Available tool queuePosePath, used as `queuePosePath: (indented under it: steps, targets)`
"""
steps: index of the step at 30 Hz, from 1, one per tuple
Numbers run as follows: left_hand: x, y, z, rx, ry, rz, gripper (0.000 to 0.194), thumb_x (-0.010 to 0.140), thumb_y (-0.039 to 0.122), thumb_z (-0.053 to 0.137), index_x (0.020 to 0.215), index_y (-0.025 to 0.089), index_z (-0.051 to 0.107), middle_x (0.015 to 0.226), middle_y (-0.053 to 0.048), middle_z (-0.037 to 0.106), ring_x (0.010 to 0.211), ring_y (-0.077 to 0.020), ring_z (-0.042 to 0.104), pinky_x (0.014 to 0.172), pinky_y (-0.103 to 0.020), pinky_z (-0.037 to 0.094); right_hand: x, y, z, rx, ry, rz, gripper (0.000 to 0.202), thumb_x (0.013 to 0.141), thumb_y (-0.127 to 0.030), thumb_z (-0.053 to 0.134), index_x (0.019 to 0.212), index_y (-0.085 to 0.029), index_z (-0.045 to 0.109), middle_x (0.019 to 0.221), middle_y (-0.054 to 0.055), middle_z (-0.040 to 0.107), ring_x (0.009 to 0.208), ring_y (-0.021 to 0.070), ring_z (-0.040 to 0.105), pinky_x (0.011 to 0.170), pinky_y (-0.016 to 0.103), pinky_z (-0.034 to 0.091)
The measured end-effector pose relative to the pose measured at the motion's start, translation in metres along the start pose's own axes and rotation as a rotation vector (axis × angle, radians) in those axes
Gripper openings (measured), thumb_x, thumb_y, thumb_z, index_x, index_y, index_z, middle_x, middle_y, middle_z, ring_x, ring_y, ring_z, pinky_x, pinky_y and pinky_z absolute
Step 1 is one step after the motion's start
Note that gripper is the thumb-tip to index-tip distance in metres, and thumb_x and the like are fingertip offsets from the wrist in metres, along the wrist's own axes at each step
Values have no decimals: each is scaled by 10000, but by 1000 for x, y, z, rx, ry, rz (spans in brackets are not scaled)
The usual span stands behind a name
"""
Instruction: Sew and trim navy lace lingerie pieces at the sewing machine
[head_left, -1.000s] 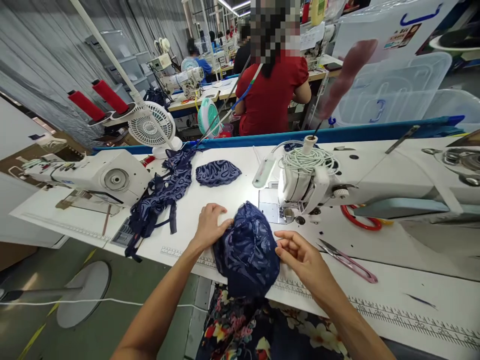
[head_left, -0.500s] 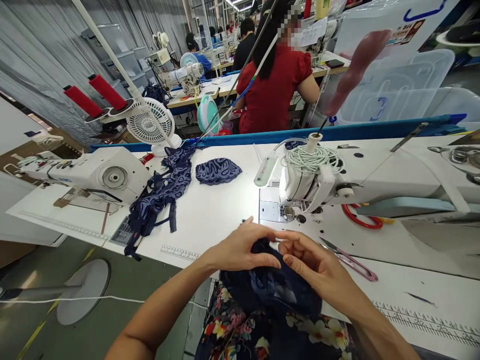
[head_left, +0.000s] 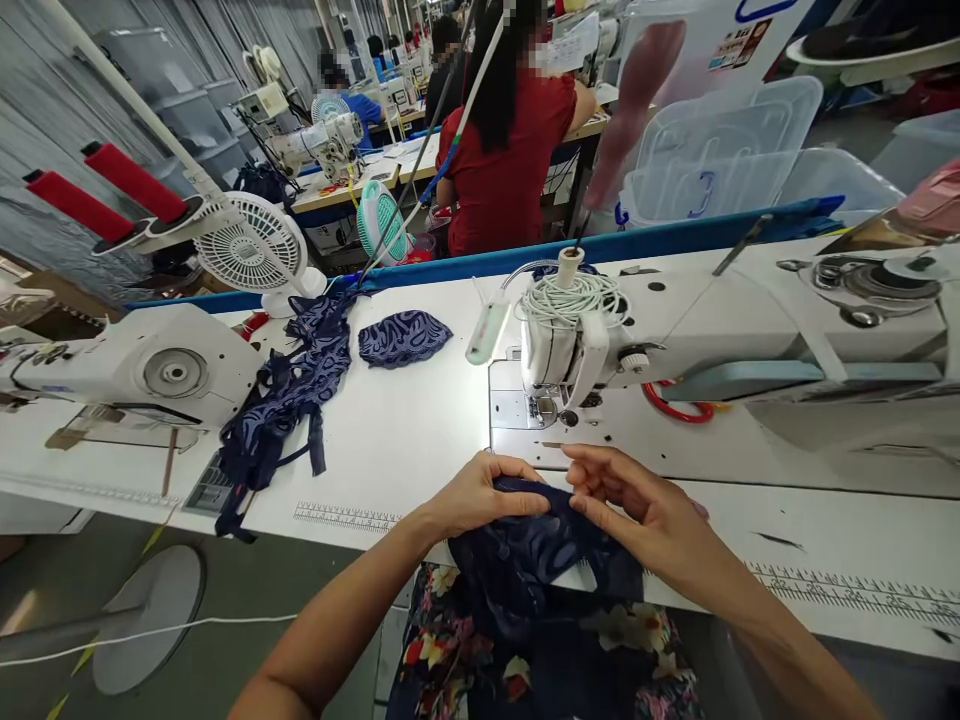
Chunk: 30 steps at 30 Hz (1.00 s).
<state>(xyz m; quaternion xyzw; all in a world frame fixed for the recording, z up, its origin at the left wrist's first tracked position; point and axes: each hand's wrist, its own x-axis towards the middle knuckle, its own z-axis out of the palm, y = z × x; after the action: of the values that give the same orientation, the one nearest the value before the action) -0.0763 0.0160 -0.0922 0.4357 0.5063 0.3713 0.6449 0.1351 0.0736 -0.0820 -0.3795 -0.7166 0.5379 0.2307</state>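
Observation:
A dark navy lace garment piece hangs bunched over the lap at the table's front edge. My left hand grips its upper edge between thumb and fingers. At the right part of that edge, my right hand pinches the fabric with its thumb and a finger, the index finger stretched out above. Past that index finger a thin pointed blade tip shows. A bit of pink handle peeks out behind the same hand; the rest of this cutting tool is hidden, and whether the hand touches it I cannot tell.
A white sewing machine stands just beyond my hands. Left of it lie a patterned navy lace piece and a strappy navy garment. A second machine is far left. Beyond the blue cloth edge sits a person in red.
The view has turned to the right. My hands have drawn slightly apart on the garment, which hangs more spread out. The pink-handled tool is now mostly behind my right hand.

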Motion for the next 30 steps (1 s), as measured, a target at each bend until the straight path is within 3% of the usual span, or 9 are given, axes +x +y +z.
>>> queuePosePath:
  steps: [2,6,10,13,15,18,22,30]
  targets:
    - [1,-1,0,-27,2,-29,348,688,417,810,846,120,724,729,-18,631,630,-104,545,613,-220,443,-1,9,-9,-160,53,-30,423,889,-565,529,1193,-283,611,1036,78,654,910,216,627,809,338,535]
    - [1,-1,-2,-52,-8,-60,328,684,400,814,841,121,740,750,-33,661,647,-111,574,637,-225,472,-10,41,-34,-710,266,-230,481,924,-582,388,1097,-244,683,1012,135,648,949,326,591,868,501,470]
    - [3,-1,-4,-52,-27,-78,336,664,411,825,841,134,752,764,-34,680,658,-117,589,655,-232,485,-18,64,-47,-942,279,-256,455,964,-470,330,1083,-219,690,1022,166,645,910,328,584,848,487,461]
    - [4,-2,-4,-42,-43,-85,346,668,418,820,861,136,760,780,-42,687,666,-121,595,664,-236,491,-17,59,-45,-805,251,-146,439,972,-424,294,963,-199,671,977,167,658,935,318,600,867,469,459]
    - [5,-2,-3,-6,-43,-77,330,677,408,812,860,137,765,780,-42,686,669,-121,590,656,-230,484,-14,47,-42,-661,182,-90,424,982,-445,274,904,-213,621,862,115,659,815,257,622,761,389,499]
    - [4,1,-1,36,-49,-55,291,686,376,804,851,139,769,780,-38,686,683,-121,581,657,-224,475,-8,26,-37,-450,-55,-10,374,995,-498,305,879,-243,552,722,15,590,623,158,545,578,262,451]
    - [3,6,0,42,-55,-45,276,690,362,796,852,140,773,758,-33,682,677,-121,568,661,-229,470,-2,8,-30,-350,-333,99,367,950,-550,440,774,-235,508,645,-36,468,558,120,402,497,224,306]
    - [6,0,1,70,-65,0,293,712,385,776,866,136,768,747,-24,657,685,-126,547,656,-234,438,2,4,-20,-431,-347,43,386,950,-532,440,715,-225,445,606,-41,405,555,126,356,507,241,247]
